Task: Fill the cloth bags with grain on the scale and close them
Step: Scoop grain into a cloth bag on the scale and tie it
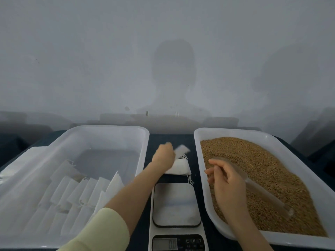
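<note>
"Cloth this thin should weigh next to nothing. How does the left hand (163, 155) have it?"

"Its grip is clamped on one small white bag (182, 149), held over the dark desk (170, 138) just beyond the far edge of the scale (176, 203). The bag is blurred, so I cannot tell which edge is pinched. A second bag (178, 168) lies flat on the desk under that hand, its drawstrings (190, 179) trailing towards the scale."

"And the rest of the bags?"

"The empty bags (81, 192) overlap in rows in the left tray (108, 127). They look limp and floppy. I'd take one by the hem at its mouth, since the mouth would likely fall shut without fingers spreading it."

"Once it's filled?"

"It should go from limp to a soft, heavy lump, so I'd support it from below and close it by the strings, not by the cloth."

"What about the right hand (228, 183)?"

"It hangs over the grain (262, 178) in the right tray (197, 134), with its fingers curled above the far end of a clear scoop (268, 198) that lies on the grain. I cannot tell whether that grip is clamped on the scoop or only resting there. The grain is loose and likely to spill, so the scoop should stay level. No bag is on the scale yet."
</note>
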A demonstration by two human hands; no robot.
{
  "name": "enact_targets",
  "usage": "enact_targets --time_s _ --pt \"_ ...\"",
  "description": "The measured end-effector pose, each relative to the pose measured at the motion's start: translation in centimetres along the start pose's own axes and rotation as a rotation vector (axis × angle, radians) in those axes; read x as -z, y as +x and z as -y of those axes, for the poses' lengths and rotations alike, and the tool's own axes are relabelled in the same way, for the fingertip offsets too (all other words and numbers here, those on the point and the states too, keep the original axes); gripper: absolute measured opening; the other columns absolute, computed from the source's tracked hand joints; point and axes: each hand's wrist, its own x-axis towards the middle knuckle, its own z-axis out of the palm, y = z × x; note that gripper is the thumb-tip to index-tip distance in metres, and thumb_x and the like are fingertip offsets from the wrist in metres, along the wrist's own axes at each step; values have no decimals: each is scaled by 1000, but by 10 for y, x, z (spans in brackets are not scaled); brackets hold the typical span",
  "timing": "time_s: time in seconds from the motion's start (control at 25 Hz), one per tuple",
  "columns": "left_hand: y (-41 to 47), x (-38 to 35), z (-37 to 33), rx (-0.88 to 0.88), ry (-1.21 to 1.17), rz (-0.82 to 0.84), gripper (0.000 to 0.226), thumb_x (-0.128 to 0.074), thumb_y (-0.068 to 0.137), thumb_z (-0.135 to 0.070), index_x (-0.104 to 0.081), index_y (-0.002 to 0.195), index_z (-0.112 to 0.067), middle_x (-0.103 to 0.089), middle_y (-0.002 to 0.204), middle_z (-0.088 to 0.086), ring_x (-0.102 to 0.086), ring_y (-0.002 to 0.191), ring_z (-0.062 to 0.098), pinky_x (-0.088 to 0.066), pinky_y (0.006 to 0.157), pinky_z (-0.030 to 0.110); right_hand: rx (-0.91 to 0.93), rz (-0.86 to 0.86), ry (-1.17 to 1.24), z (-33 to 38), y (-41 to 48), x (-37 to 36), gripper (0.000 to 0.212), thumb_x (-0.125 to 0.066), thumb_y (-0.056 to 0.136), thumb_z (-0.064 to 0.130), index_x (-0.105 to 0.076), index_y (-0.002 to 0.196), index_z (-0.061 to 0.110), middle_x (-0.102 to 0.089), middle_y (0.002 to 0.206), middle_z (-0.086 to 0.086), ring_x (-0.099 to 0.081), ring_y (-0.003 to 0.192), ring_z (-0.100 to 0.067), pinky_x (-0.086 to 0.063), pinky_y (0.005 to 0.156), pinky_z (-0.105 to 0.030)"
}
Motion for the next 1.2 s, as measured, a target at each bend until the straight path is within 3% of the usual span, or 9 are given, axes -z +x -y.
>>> enact_targets --time_s 0.12,0.24,0.32,0.44,0.56,0.76,0.96,1.08,1.2 --pt "-12 32 5 46 -332 -120 18 -47 98 -17 -50 111 -7 -58 109 10 -55 90 23 -43 74 30 -12 20 -10 0 1 0 19 -48 95 13 -62 101 25 -66 84 8 -61 73 1 -49 65 -20" --pt "-56 48 10 -5 -741 19 18 -53 95 -10 -58 112 -13 -67 107 5 -66 94 23 -57 81 40 -8 73 -13 2 -1 -1 19 -49 95 16 -62 102 27 -66 84 10 -61 74 3 -47 62 -16" --pt "-90 47 18 -58 -863 143 26 -57 94 -11 -60 119 -16 -71 104 3 -71 90 19 -59 78 37 20 160 -20 5 -2 -3 18 -48 95 22 -61 103 32 -66 84 14 -62 75 3 -48 65 -17" --pt "-123 42 22 -199 -902 313 27 -58 95 -14 -62 120 -22 -72 105 3 -70 96 20 -58 82 37 40 354 -25 10 -4 -7 28 -48 90 43 -55 116 37 -67 96 15 -62 87 5 -51 74 -16" --pt "-131 37 23 -253 -863 405 23 -57 96 -16 -63 117 -19 -72 107 5 -69 98 20 -57 85 37 1 415 151 11 -4 -8 39 -60 81 39 -55 119 32 -70 98 8 -66 91 -3 -53 74 -21" --pt "-129 36 24 -125 -924 416 55 -38 91 -58 -70 107 -16 -73 99 5 -69 96 18 -57 82 32 35 441 83 10 -6 -3 30 -56 84 38 -59 113 35 -69 96 18 -64 88 1 -51 68 -14" --pt "-125 33 28 -116 -871 333 12 -66 90 -22 -78 87 -21 -74 87 -1 -69 78 12 -54 70 21 99 471 -46 9 -6 -6 29 -53 94 25 -55 119 40 -64 105 23 -58 97 8 -46 78 -10" --pt "-127 35 28 -113 -854 382 14 -71 86 -21 -77 75 -27 -74 84 -2 -69 75 10 -53 67 19 144 424 -109 9 -6 -8 31 -59 91 24 -54 116 41 -57 106 26 -51 100 13 -41 80 -8" --pt "-126 33 27 -84 -842 362 17 -74 83 -22 -74 66 -27 -70 74 -6 -64 67 4 -50 63 16 276 181 -185 12 -6 -9 28 -69 82 20 -58 106 29 -53 94 17 -50 91 2 -39 75 -10"
